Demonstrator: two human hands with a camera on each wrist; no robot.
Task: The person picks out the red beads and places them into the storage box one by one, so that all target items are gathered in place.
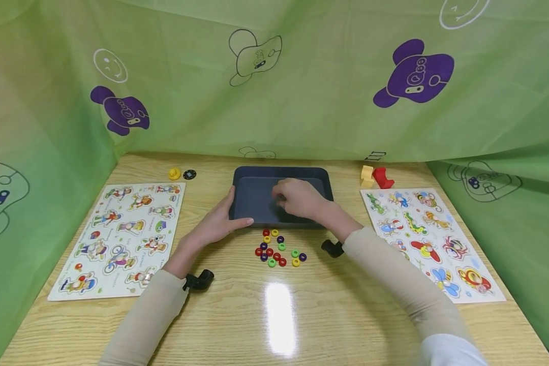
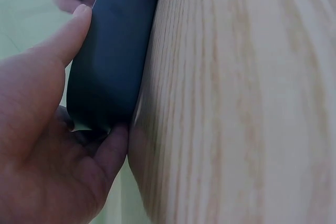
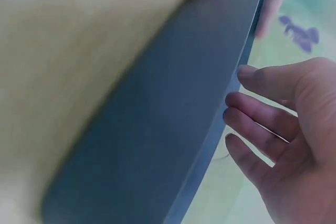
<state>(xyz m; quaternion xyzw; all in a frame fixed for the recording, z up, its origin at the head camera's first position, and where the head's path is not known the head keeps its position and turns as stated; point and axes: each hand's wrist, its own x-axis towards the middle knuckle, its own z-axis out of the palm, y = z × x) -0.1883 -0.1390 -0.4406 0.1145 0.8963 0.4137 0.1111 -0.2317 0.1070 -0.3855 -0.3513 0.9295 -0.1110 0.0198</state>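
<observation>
My left hand (image 1: 217, 218) grips the near-left corner of a dark, shallow tray (image 1: 251, 201). In the left wrist view, the thumb lies at the tray's (image 2: 113, 51) rim and the other fingers curl around its end. Over the tray's inside is my right hand (image 1: 299, 197), its fingers loosely bent. The right wrist view shows a gap between that hand's thumb and fingers (image 3: 254, 111), with nothing seen in it. Several small rings (image 1: 270, 252) in red, yellow, green and purple lie on the table just in front of the tray.
Picture puzzle boards lie at the left (image 1: 119, 239) and the right (image 1: 432, 244). A yellow duck (image 1: 174, 174) and a black disc (image 1: 189, 174) are at the back left. Yellow (image 1: 367, 176) and red blocks (image 1: 383, 178) sit at the back right. Green cloth surrounds the table.
</observation>
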